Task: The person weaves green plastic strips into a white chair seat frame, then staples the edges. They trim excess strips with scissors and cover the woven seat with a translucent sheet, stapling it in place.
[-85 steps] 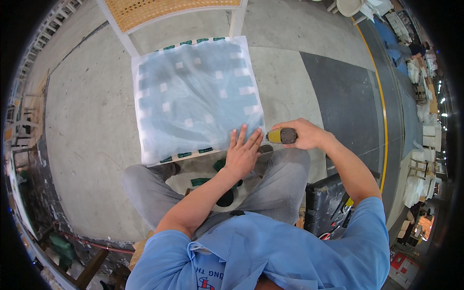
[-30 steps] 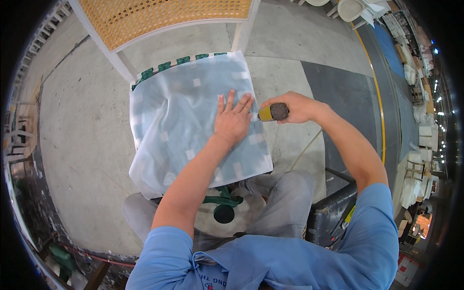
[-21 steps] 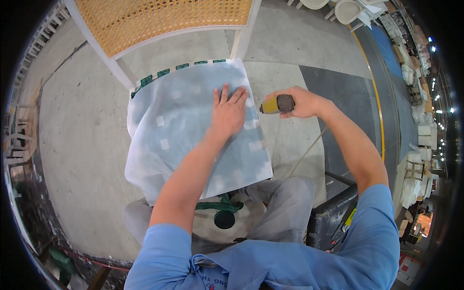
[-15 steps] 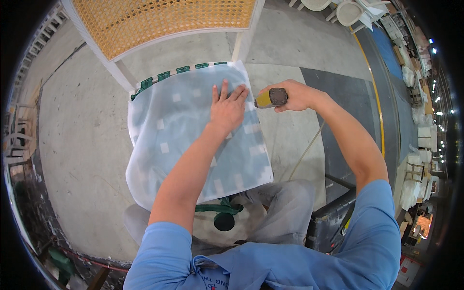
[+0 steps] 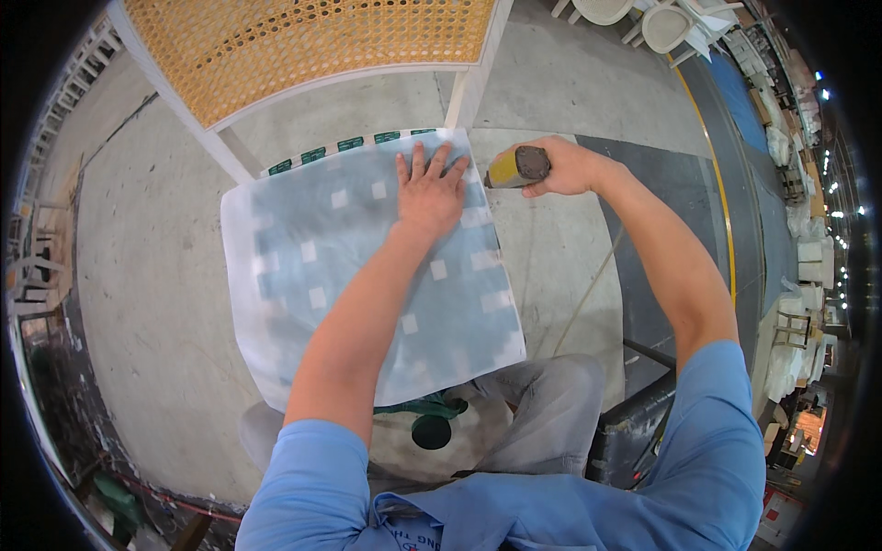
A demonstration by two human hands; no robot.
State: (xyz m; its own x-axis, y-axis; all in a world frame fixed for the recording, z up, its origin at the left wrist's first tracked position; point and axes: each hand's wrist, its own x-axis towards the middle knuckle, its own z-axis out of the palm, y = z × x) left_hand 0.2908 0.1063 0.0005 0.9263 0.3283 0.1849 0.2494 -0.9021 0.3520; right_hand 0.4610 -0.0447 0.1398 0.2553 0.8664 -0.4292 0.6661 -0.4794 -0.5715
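Observation:
A square cushion (image 5: 312, 275) wrapped in cloudy translucent plastic rests across my knees, pale blue with lighter squares and a green striped edge at the far side. My left hand (image 5: 430, 188) lies flat on its far right corner, fingers spread. My right hand (image 5: 560, 167) grips a yellow power tool (image 5: 514, 167) with a dark round end, held just off the cushion's far right edge. A thin hose or cord (image 5: 588, 294) runs from the tool down toward my right side.
A white frame with woven cane webbing (image 5: 303, 46) stands just beyond the cushion. Concrete floor (image 5: 138, 275) lies all around, with a dark mat (image 5: 643, 211) on the right. White chairs (image 5: 661, 23) and stacked furniture line the far right. A dark box (image 5: 634, 432) sits by my right hip.
My left hand slid from the cushion's near edge to its far right corner. The right hand with the tool moved forward along the cushion's right side. The cushion shifted closer over my knees.

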